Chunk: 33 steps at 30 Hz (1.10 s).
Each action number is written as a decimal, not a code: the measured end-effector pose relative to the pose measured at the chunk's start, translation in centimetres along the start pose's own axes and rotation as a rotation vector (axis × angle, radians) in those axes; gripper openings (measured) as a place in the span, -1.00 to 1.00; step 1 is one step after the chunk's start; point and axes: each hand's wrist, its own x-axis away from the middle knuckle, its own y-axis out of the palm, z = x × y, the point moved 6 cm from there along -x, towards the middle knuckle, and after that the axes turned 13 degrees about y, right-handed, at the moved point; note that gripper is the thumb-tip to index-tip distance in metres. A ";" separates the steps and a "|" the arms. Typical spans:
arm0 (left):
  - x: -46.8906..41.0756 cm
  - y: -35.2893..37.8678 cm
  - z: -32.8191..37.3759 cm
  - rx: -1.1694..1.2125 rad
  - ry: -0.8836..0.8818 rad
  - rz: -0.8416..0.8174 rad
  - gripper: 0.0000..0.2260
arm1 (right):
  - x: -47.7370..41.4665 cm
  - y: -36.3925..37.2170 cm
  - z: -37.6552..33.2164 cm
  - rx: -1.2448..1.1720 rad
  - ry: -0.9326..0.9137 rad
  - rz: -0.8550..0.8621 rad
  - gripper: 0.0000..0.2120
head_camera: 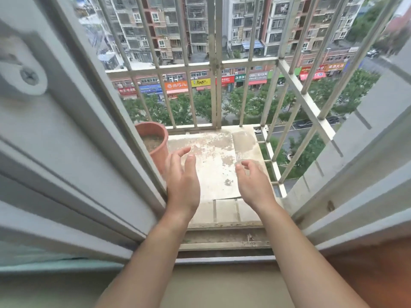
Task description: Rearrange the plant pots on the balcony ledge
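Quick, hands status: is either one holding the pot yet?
Left hand: open, holding nothing, close beside the terracotta pot.
Right hand: open, fingers loosely curled, holding nothing.

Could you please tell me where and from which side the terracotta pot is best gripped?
Probably its right rim, from the right, with the left hand: the terracotta pot stands upright, its left side hidden behind the window frame.

Stained concrete ledge [211, 165], terracotta pot [155, 141] w/ soil at left-rear corner

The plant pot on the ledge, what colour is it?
Terracotta orange-brown plant pot, seen best in the head view.
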 end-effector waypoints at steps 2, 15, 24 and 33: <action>-0.7 -1.5 -1.0 -0.011 -0.030 -0.007 -0.82 | -0.4 0.9 -0.3 -0.008 0.000 -0.055 -0.59; -8.0 -8.1 -9.4 -0.220 -0.295 0.219 -0.84 | -8.2 14.1 -9.7 0.359 -0.099 -0.570 -0.71; -12.9 -6.9 -20.1 -0.173 -0.684 0.479 -0.80 | -17.4 19.6 -15.1 0.540 -0.158 -0.527 -0.56; -18.7 -10.4 -26.5 -0.230 -0.711 0.510 -0.61 | -21.0 28.0 -15.1 0.351 -0.010 -0.436 -0.54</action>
